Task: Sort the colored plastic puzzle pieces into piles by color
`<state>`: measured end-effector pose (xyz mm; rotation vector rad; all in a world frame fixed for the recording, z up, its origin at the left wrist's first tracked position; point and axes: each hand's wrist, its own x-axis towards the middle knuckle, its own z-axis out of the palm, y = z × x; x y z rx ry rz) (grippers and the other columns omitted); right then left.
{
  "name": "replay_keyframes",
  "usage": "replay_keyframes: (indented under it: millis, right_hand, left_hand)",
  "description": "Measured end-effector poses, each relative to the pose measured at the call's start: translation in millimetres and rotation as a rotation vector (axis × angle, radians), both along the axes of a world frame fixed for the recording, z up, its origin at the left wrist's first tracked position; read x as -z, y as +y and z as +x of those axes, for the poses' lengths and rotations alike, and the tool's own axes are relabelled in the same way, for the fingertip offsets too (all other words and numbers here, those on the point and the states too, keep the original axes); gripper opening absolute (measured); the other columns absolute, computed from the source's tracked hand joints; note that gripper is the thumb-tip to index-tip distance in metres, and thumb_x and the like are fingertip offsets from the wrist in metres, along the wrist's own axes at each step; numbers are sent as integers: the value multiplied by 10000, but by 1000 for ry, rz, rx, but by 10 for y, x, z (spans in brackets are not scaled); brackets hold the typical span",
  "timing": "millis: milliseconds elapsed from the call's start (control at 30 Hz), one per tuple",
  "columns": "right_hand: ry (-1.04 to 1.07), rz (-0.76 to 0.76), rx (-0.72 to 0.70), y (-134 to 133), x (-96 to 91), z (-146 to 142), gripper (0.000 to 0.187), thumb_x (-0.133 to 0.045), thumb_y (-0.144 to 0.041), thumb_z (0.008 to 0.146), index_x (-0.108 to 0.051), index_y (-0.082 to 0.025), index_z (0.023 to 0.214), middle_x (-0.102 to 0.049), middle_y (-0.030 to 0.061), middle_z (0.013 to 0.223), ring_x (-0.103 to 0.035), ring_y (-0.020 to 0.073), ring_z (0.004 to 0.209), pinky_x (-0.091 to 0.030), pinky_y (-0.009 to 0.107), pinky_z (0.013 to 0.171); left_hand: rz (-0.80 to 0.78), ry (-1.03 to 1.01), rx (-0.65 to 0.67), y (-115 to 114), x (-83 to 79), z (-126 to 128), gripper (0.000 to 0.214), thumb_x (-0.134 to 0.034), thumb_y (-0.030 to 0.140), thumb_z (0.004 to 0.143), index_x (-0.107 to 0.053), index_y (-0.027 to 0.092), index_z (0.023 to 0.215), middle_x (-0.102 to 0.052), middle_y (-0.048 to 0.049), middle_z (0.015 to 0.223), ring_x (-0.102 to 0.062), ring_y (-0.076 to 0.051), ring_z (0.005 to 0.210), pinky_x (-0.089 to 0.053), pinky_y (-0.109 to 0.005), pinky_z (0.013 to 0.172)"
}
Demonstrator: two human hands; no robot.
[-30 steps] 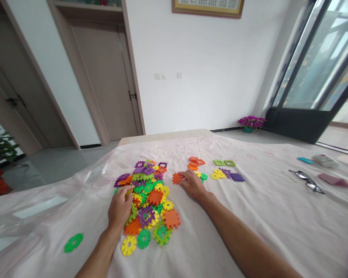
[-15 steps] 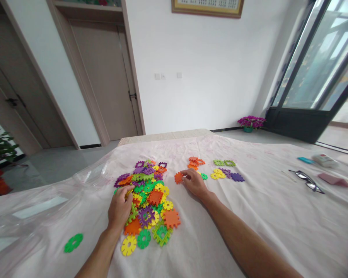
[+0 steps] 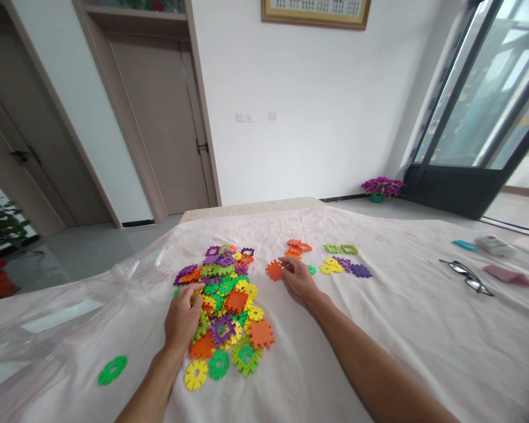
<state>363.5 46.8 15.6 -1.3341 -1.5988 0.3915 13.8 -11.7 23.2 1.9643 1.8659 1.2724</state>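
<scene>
1. The left hand, beside the heap of plastic pieces, was bare, as was the left forearm.
2. Right of the heap, the right hand was bare too, its slim wrist widening into a bare right forearm.

Orange piece, notched edges, just right of a jumbled, multicoloured pile

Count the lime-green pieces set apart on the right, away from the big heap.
2: a toothed square and, just to its right, an open frame, both beyond the yellow discs. Any piece lying underneath them would be hidden.
</scene>
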Motion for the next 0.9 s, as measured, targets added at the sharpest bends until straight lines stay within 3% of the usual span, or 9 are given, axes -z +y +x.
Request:
replay_keyframes:
  millis: [133,333,900]
  right_hand:
    - [10,-46,-14,-21,-28,-11,478,-497,-90,715,-698,-156,1144,-737,82,1031,-651,182,832,-531,331,813]
    - [91,-49,-72,-28,-36,-16,440,-512,-130,713,-703,-156,1109,-734,59,913,-666,190,808,-541,309,753]
    - [97,-65,-54,-2,-32,-6,391,-530,-191,718,-726,-139,1052,-725,63,864,-638,192,758,-513,317,732]
  left_hand:
    - [-1,-7,2,7,5,-3,309,-475,297,863,-694,234,1071,-678,-63,1167,-611,-236,1132,-448,-407,1060]
    - [-1,-2,-11,4,-1,-5,307,-474,297,858,-701,245,1057,-688,-56,1151,-624,-234,1121,-462,-389,1048]
    - [-7,7,-8,8,8,-7,315,-471,309,866,-701,243,1071,-678,-52,1174,-615,-226,1133,-451,-379,1054]
